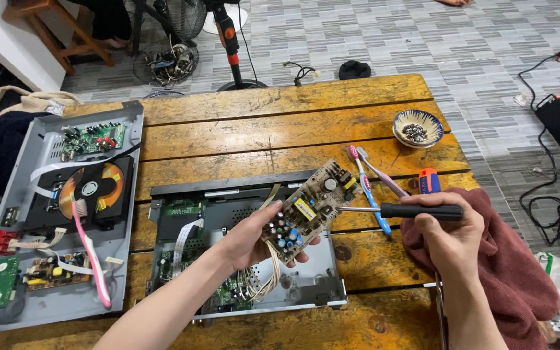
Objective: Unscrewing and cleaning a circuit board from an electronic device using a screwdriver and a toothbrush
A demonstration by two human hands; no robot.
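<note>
Left hand pinches a tan circuit board (wires trailing) above the open chassis; right hand, grip closed, holds a black-handled screwdriver to its edge.

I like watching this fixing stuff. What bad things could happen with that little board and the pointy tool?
The left hand holds the circuit board up by one end, its wires hanging into the open player case; a tug might strain them. The tool in the right hand touches the board's edge and could slip and scrape parts. The bowl of small bits sits near the table edge and might get knocked.
</note>
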